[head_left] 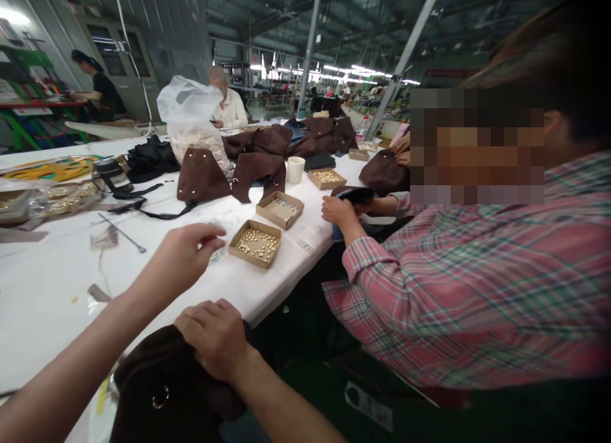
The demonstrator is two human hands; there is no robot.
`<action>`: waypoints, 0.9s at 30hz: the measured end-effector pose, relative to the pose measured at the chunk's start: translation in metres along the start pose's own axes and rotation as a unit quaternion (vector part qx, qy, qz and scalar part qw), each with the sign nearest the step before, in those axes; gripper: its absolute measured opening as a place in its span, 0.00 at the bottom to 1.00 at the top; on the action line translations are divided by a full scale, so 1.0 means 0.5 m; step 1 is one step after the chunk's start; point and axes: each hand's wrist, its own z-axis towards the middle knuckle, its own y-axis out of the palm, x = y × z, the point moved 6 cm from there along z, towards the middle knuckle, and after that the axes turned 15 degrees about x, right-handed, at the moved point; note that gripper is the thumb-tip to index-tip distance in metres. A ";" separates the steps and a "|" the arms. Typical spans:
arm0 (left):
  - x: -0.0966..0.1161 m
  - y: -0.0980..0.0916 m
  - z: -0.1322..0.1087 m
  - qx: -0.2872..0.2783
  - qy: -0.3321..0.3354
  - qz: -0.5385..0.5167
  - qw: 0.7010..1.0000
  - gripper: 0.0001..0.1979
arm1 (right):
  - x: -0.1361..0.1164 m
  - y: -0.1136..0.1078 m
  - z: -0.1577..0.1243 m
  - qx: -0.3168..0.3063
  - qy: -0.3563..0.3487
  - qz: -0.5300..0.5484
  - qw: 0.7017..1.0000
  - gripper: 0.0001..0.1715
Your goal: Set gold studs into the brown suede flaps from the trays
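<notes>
While the right hand (217,338) lies palm down with fingers bent over the upper part of a dark brown fabric piece (191,392), the left hand (188,249) hangs above the desk (42,290), half curled, thumb and forefinger close together; can't make out whether anything is pinched between them. Fabric piece sits directly under the right hand and spreads toward the wearer, gold ring (161,398) on its face, below and left of that hand.

Handling, judged by look: light, soft but with some body, so it should fold and sag rather than snap; not fragile, probably not slippery. Best hold: a broad grip on the folded upper edge, as the right hand has, away from the ring.

Just beyond the left fingertips: shallow cardboard box (248,256) of gold fittings (252,242). These look hard, tiny, smooth, likely to roll or slip; take singly by the rim, thumb and fingertip. Second box (272,219), silvery bits inside, farther past the left hand. Co-worker's hand (341,214) well apart, off to the right.
</notes>
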 end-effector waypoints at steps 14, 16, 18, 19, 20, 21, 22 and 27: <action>-0.053 0.354 0.145 -0.240 0.157 0.110 0.951 0.09 | 0.009 -0.008 0.006 0.010 0.038 0.045 0.998 0.10; -0.058 0.361 0.144 -0.245 0.166 0.110 0.949 0.09 | 0.008 -0.011 0.009 0.002 0.038 0.045 0.998 0.10; -0.056 0.364 0.144 -0.241 0.186 0.112 0.946 0.09 | 0.006 -0.012 0.011 -0.004 0.037 0.046 0.998 0.10; -0.051 0.363 0.144 -0.238 0.200 0.115 0.943 0.09 | 0.006 -0.011 0.011 -0.004 0.036 0.048 0.998 0.09; -0.043 0.362 0.144 -0.233 0.216 0.119 0.941 0.09 | 0.006 -0.010 0.012 -0.003 0.035 0.050 0.998 0.09; -0.033 0.358 0.144 -0.227 0.231 0.123 0.938 0.09 | 0.007 -0.009 0.012 0.000 0.035 0.051 0.998 0.09; -0.021 0.350 0.142 -0.220 0.247 0.128 0.935 0.10 | 0.008 -0.008 0.012 0.004 0.035 0.050 0.998 0.09; 0.035 0.212 0.087 -0.105 0.238 0.088 0.962 0.12 | 0.002 -0.038 0.017 0.059 0.011 0.053 0.997 0.11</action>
